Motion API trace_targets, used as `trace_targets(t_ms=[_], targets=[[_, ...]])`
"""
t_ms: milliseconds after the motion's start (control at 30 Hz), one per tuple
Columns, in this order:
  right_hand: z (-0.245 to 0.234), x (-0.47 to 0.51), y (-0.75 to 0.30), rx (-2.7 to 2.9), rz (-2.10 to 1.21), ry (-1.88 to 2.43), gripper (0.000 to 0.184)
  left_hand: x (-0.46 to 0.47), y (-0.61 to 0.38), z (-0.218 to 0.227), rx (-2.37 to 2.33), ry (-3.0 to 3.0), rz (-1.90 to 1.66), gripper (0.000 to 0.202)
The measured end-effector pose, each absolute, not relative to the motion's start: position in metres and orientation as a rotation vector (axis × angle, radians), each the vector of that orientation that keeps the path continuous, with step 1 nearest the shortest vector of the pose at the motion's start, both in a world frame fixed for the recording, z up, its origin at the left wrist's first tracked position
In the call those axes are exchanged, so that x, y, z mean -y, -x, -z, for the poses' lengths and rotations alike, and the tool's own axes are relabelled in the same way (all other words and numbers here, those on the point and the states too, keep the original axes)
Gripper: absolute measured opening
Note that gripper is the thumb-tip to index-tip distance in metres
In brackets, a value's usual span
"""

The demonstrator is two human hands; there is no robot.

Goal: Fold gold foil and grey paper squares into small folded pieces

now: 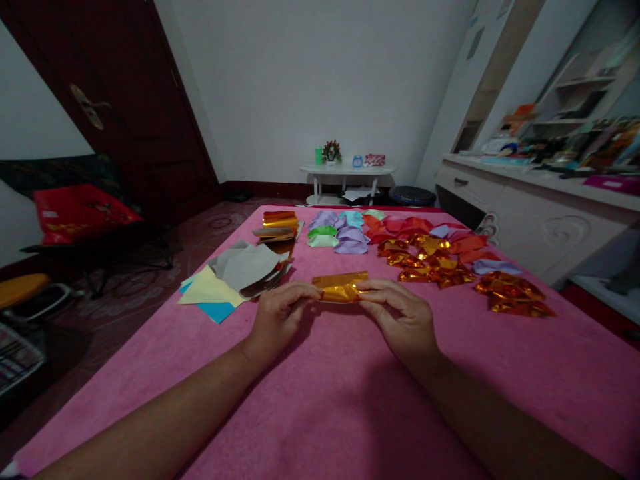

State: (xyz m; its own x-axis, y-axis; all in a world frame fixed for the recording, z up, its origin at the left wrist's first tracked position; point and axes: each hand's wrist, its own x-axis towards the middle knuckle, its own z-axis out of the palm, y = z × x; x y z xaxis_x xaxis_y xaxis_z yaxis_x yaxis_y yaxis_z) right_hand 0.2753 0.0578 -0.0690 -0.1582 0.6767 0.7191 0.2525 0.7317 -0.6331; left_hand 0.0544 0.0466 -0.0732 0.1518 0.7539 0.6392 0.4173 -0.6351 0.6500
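Observation:
A shiny gold foil paper (341,287), folded into a narrow strip, is held just above the pink cloth in the middle of the table. My left hand (286,317) pinches its left end between thumb and fingers. At the other end my right hand (400,319) grips the foil the same way. Left of my hands lies a loose stack of grey paper sheets (250,267), with yellow paper (213,288) and blue paper (219,312) sticking out beneath. Behind it are folded gold and brown foil strips (278,223).
Several folded purple, green and blue papers (351,240) lie at the table's far side. Red and gold foil pieces (435,257) spread to the right on the pink cloth (320,400). A white side table (345,169) stands by the wall, a cluttered dresser (540,220) at right.

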Motion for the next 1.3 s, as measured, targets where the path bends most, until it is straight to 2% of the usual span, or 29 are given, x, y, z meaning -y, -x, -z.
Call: trace_targets(t_ms=[133, 400, 600, 767, 900, 1200, 1300], targets=[[0.066, -0.053, -0.273, 1.775, -0.370, 0.684, 0.014, -0.047, -0.061, 0.077, -1.132, -1.768, -1.377, 0.013], [0.064, -0.049, -0.268, 1.815, -0.347, 0.617, 0.016, -0.049, -0.064, 0.072, -1.047, -1.991, -1.411, 0.013], [0.067, -0.045, -0.269, 1.601, -0.362, 0.759, 0.034, -0.057, -0.057, 0.076, -0.942, -1.613, -1.447, 0.003], [0.073, -0.050, -0.272, 1.471, -0.585, 0.825, 0.022, -0.060, -0.055, 0.082, -0.845, -1.279, -1.382, 0.005], [0.075, -0.050, -0.271, 1.563, -0.627, 0.815, 0.013, -0.060, -0.055, 0.085, -0.774, -1.075, -1.327, 0.013], [0.070, -0.047, -0.267, 1.755, -0.531, 0.747, 0.020, -0.055, -0.059, 0.079, -0.788, -1.170, -1.226, 0.015], [0.071, -0.046, -0.267, 1.822, -0.568, 0.704, 0.014, -0.052, -0.063, 0.076, -0.823, -1.214, -1.182, 0.019]])
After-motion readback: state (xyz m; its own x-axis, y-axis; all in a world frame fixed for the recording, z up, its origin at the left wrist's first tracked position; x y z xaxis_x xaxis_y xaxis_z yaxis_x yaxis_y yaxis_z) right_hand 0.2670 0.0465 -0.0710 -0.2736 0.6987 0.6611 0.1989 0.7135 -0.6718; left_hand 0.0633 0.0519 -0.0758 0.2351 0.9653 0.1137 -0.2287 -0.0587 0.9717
